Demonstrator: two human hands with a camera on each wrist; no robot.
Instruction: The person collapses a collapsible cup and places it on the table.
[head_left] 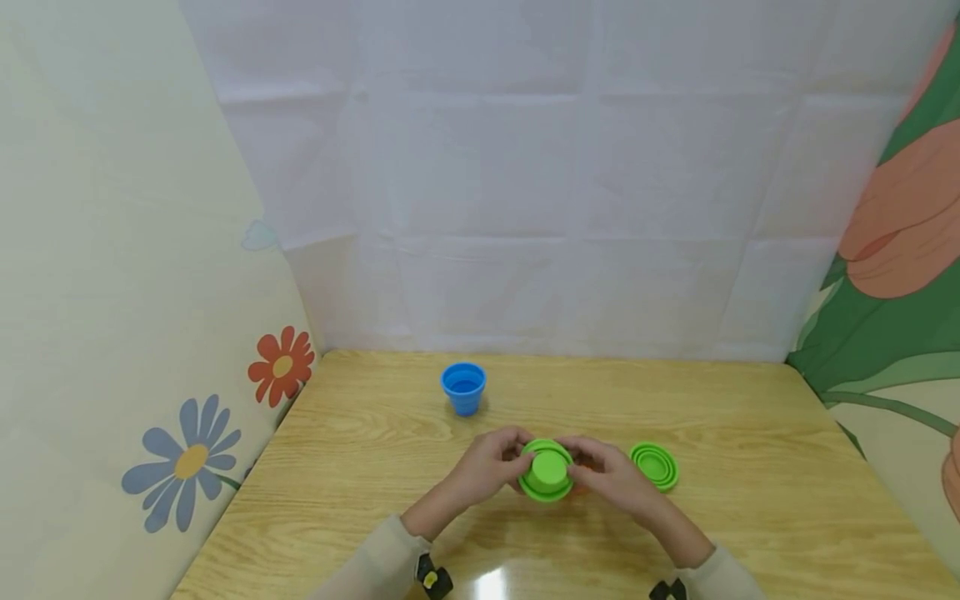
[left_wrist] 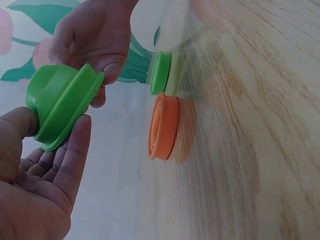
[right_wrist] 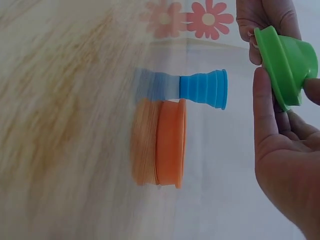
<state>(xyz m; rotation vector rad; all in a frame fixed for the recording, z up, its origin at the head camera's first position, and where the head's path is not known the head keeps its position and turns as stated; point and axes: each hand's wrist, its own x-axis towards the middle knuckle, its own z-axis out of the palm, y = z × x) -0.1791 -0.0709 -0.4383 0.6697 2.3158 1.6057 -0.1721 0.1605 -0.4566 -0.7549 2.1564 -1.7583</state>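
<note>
A green collapsible cup (head_left: 549, 472), partly popped out with its base toward the head camera, is held between both hands above the table. My left hand (head_left: 489, 467) grips one side, thumb on the stepped wall and fingers at the wide rim. From the other side my right hand (head_left: 611, 477) pinches it with thumb and fingers. Below lies a flattened orange collapsible cup (left_wrist: 166, 127), mostly hidden behind the right hand in the head view. Right of that hand, a flattened green collapsible cup (head_left: 655, 467) lies on the table, showing concentric rings.
A blue collapsible cup (head_left: 463, 390), fully extended and upright, stands farther back on the wood-grain table (head_left: 360, 483). White cloth (head_left: 480, 183) hangs behind the table's back edge. Flower-patterned panels (head_left: 191, 461) flank both sides.
</note>
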